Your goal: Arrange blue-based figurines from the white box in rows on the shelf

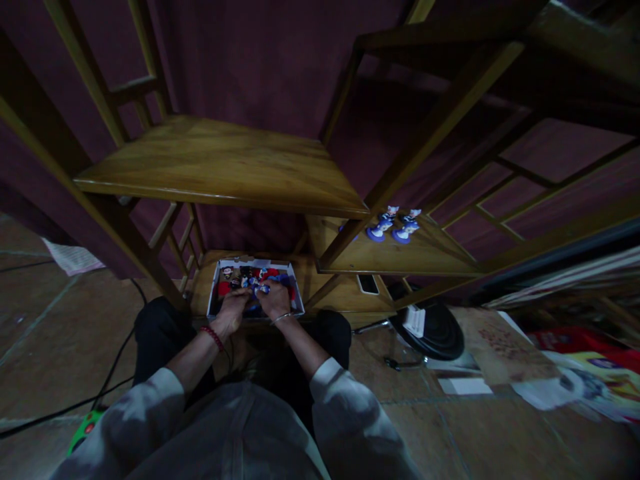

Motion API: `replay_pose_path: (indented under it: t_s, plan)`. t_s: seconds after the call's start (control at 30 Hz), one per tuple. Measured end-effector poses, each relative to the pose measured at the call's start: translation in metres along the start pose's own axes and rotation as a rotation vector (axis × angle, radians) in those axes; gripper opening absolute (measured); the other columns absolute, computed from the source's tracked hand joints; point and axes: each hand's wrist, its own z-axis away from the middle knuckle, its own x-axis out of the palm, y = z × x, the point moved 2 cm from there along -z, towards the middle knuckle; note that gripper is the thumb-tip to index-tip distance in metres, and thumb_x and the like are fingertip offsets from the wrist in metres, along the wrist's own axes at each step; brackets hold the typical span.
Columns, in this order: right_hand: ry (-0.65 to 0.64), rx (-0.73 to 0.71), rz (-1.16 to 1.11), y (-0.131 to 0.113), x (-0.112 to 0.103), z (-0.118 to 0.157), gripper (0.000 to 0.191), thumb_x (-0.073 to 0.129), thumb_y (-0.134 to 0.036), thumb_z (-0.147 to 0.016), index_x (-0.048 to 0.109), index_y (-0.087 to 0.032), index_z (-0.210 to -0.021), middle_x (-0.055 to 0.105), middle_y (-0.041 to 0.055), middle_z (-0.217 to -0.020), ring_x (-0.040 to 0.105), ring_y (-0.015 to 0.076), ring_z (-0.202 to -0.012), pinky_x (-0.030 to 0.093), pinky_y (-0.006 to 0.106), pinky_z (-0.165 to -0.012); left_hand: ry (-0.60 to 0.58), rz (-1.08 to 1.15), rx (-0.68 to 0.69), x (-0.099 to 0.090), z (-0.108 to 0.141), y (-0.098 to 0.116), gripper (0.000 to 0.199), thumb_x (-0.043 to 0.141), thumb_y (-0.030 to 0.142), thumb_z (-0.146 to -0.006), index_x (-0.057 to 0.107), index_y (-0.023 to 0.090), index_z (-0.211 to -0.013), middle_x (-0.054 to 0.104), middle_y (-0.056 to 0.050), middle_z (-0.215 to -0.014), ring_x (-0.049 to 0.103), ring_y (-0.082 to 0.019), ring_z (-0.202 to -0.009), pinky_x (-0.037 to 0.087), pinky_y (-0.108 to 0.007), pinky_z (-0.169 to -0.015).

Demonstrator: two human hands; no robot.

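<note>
An open white box point(213, 293) on the low shelf holds several small figurines point(229, 272) in red, black, blue and white. Both my hands reach over its near side. My right hand point(276, 301) is closed around a small blue-and-white figurine point(261, 289). Right beside it, my left hand point(234, 309) has its fingers bent together over the box's contents; what they grip, if anything, is too small and dark to make out. Other blue-based figurines point(379, 231) stand upright on the shelf to the right, away from my hands.
Above the box juts a wooden shelf board point(225, 163), with a slanting post point(345, 237) to its right. A phone point(369, 285) lies on the low shelf. On the floor at right are a round black base point(440, 333) and plastic packages point(600, 380); cables point(117, 360) run at left.
</note>
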Motion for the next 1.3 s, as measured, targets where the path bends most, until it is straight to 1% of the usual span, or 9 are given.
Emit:
replay_pose_path:
  t_s: [0.13, 0.33, 0.47, 0.67, 0.8, 0.9, 0.97, 1.1, 1.3]
  plan:
    - [-0.015, -0.129, 0.009, 0.0, -0.002, 0.002, 0.019, 0.056, -0.016, -0.071, 0.065, -0.021, -0.087, 0.067, 0.0041, -0.087, 0.061, 0.0168, -0.083, 0.046, 0.027, -0.08, -0.051, 0.014, 0.001, 0.002, 0.001, 0.002, 0.015, 0.052, 0.003, -0.06, 0.054, 0.016, -0.053, 0.053, 0.001, -0.051, 0.054, -0.012, -0.056, 0.049, -0.028, -0.071]
    - [-0.048, -0.304, -0.004, 0.004, -0.004, 0.006, 0.022, 0.054, -0.014, -0.075, 0.063, -0.019, -0.094, 0.063, 0.0059, -0.091, 0.057, 0.0169, -0.089, 0.044, 0.027, -0.083, 0.002, 0.053, -0.024, 0.001, 0.0, 0.001, 0.016, 0.052, 0.003, -0.062, 0.053, 0.015, -0.051, 0.053, 0.001, -0.054, 0.053, -0.011, -0.055, 0.049, -0.029, -0.071]
    - [-0.099, -0.365, -0.025, 0.004, -0.006, 0.005, 0.026, 0.052, -0.009, -0.075, 0.063, -0.02, -0.096, 0.062, 0.005, -0.093, 0.056, 0.0161, -0.09, 0.043, 0.027, -0.083, 0.014, 0.064, -0.029, 0.0, 0.001, 0.001, 0.016, 0.052, 0.001, -0.062, 0.054, 0.014, -0.053, 0.054, 0.001, -0.057, 0.054, -0.011, -0.058, 0.049, -0.03, -0.073]
    - [-0.125, -0.379, -0.023, 0.003, -0.01, 0.002, 0.025, 0.052, -0.01, -0.074, 0.062, -0.02, -0.095, 0.061, 0.005, -0.096, 0.055, 0.0165, -0.092, 0.043, 0.029, -0.085, -0.008, 0.09, -0.023, 0.0, 0.004, 0.002, 0.014, 0.056, 0.002, -0.062, 0.055, 0.014, -0.055, 0.055, 0.0, -0.059, 0.056, -0.011, -0.062, 0.048, -0.03, -0.075]
    - [-0.07, -0.343, -0.044, 0.002, -0.011, 0.003, 0.033, 0.052, -0.014, -0.075, 0.056, -0.021, -0.107, 0.059, 0.0054, -0.106, 0.054, 0.0166, -0.099, 0.042, 0.03, -0.088, -0.009, 0.137, -0.013, 0.001, 0.001, 0.002, 0.008, 0.059, 0.005, -0.065, 0.057, 0.012, -0.062, 0.059, -0.002, -0.066, 0.058, -0.012, -0.065, 0.049, -0.031, -0.076]
    - [-0.052, -0.327, -0.076, 0.003, -0.01, 0.004, 0.038, 0.054, -0.017, -0.075, 0.052, -0.019, -0.113, 0.058, 0.0069, -0.111, 0.053, 0.0174, -0.102, 0.042, 0.03, -0.089, 0.017, 0.147, -0.02, 0.001, -0.002, 0.001, 0.009, 0.057, 0.006, -0.067, 0.056, 0.012, -0.061, 0.059, -0.002, -0.066, 0.059, -0.013, -0.067, 0.049, -0.032, -0.077]
    - [-0.05, -0.308, -0.08, 0.004, -0.01, 0.005, 0.037, 0.055, -0.019, -0.076, 0.052, -0.019, -0.113, 0.059, 0.0065, -0.11, 0.054, 0.0175, -0.101, 0.042, 0.03, -0.088, 0.031, 0.151, -0.022, 0.002, -0.003, 0.0, 0.012, 0.055, 0.005, -0.067, 0.055, 0.013, -0.059, 0.058, -0.001, -0.063, 0.059, -0.014, -0.069, 0.049, -0.032, -0.077]
    - [-0.026, -0.269, -0.055, 0.006, -0.013, 0.006, 0.029, 0.055, -0.023, -0.077, 0.056, -0.021, -0.106, 0.062, 0.0048, -0.103, 0.057, 0.0173, -0.095, 0.043, 0.029, -0.085, 0.034, 0.157, -0.033, 0.007, 0.0, 0.002, 0.012, 0.056, 0.006, -0.067, 0.055, 0.013, -0.058, 0.059, -0.001, -0.063, 0.06, -0.014, -0.069, 0.05, -0.033, -0.077]
    - [0.0, -0.295, -0.029, 0.004, -0.02, 0.008, 0.025, 0.053, -0.026, -0.08, 0.058, -0.02, -0.104, 0.062, 0.0053, -0.099, 0.057, 0.017, -0.092, 0.044, 0.028, -0.083, 0.055, 0.153, -0.049, 0.01, 0.004, 0.004, 0.011, 0.057, 0.003, -0.066, 0.056, 0.012, -0.06, 0.059, -0.001, -0.061, 0.059, -0.012, -0.06, 0.052, -0.033, -0.072]
